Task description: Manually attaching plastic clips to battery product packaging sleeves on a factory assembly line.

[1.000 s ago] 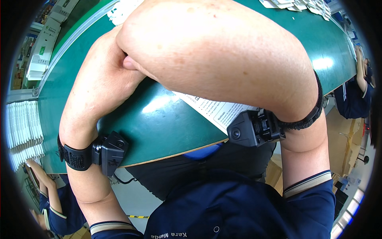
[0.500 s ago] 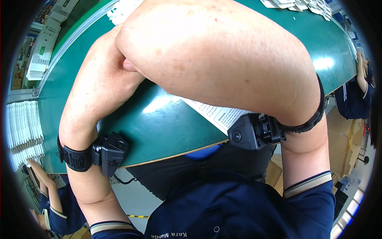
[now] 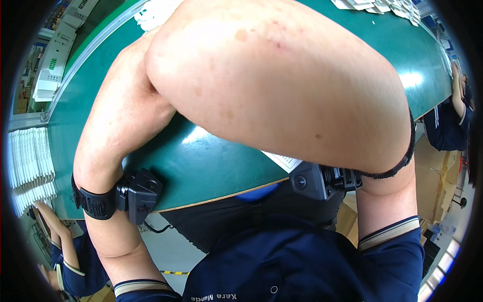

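Note:
My right hand and forearm (image 3: 271, 85) fill the upper middle, very close to the view, and reach across to the left. Underneath their left end lies my left hand (image 3: 128, 83), coming up from the lower left. The two meet or overlap there, but the fingers of both are hidden, so I cannot tell what they hold. A white printed sheet (image 3: 283, 160) shows in part below my right forearm, at the near edge of the green table (image 3: 221, 166). Each forearm wears a black strapped device, a left one (image 3: 143, 195) and a right one (image 3: 314, 181).
White pieces (image 3: 150, 15) lie beyond my left hand, and more white flat pieces (image 3: 377, 6) are piled at the far right. A stack of white boxes (image 3: 31, 163) stands at the left edge. Other people sit at lower left (image 3: 83, 261) and right (image 3: 445, 123).
My right forearm has come lower and looks larger, covering more of the printed sheet. A fingertip that showed between the arms is now hidden. My left arm is almost unmoved.

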The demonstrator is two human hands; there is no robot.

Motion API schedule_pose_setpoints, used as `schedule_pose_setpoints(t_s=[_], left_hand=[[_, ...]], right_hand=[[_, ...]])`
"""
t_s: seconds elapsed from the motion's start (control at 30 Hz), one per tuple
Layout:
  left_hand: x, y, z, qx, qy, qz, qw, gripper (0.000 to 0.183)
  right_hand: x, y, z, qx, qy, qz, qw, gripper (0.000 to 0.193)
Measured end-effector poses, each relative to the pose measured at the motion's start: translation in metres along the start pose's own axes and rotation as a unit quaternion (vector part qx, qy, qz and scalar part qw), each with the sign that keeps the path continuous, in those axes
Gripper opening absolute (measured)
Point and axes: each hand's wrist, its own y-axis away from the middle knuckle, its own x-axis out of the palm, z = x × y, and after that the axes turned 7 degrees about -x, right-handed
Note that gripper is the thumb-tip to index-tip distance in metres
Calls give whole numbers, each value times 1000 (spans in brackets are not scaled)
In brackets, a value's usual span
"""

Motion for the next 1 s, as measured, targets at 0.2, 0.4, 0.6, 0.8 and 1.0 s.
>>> schedule_pose_setpoints(t_s=[0.2, 0.4, 0.6, 0.8, 1.0], left_hand=[[1, 2, 5, 10, -9, -5, 1000, 44], [3, 3, 8, 21, -17, -9, 1000, 47], [0, 3, 11, 33, -25, -9, 999, 49], [1, 4, 17, 53, -42, -9, 998, 52], [4, 3, 21, 67, -53, -11, 996, 55]], right_hand=[[-2, 3, 6, -1, 2, 10, 1000, 35], [-8, 4, 9, -7, -2, 21, 1000, 36], [-11, 3, 16, -13, -16, 35, 999, 37], [-14, -2, 17, -24, -36, 43, 998, 38], [-16, -8, 9, -22, -44, 39, 998, 39]])
